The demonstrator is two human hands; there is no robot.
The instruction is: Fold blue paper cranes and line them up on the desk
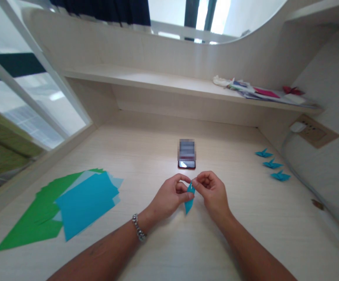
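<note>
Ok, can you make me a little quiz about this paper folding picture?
1. True or false: the left hand and the right hand both pinch the folded blue paper.
2. How many small blue paper figures lie in a row at the right of the desk? A) two B) three C) five
3. Fill in: the blue sheets lie on top of a stack of ___ paper.

Key
1. True
2. B
3. Green: the green sheets
</note>
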